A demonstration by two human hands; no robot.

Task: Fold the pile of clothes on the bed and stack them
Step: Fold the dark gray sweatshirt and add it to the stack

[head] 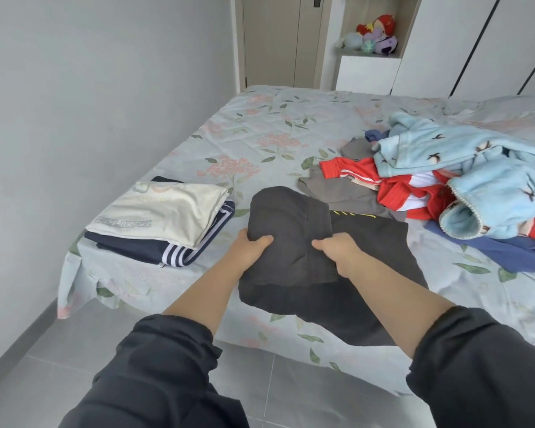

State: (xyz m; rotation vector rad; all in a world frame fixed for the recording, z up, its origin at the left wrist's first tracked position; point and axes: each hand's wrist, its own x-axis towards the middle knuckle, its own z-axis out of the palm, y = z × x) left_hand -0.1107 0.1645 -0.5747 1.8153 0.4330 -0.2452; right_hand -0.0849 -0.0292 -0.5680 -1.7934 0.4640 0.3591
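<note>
A dark grey garment (pixel 294 223) with a yellow mark lies at the near edge of the bed (pixel 260 128), partly folded over itself. My left hand (pixel 250 247) grips its folded layer on the left side. My right hand (pixel 342 250) pinches the same layer on the right. To the left sits a stack of folded clothes: a cream shirt (pixel 164 211) on a navy striped piece (pixel 173 253). At the right lies the unfolded pile: a light blue fleece (pixel 464 168), a red and white garment (pixel 393 186), a grey piece (pixel 346 193) and a blue one (pixel 513 254).
The bed has a pale floral sheet and meets a grey wall (pixel 90 103) on the left. Grey floor tiles (pixel 244 384) run below the bed's near edge. A door (pixel 272 38) and a shelf with plush toys (pixel 374 35) stand beyond the far end.
</note>
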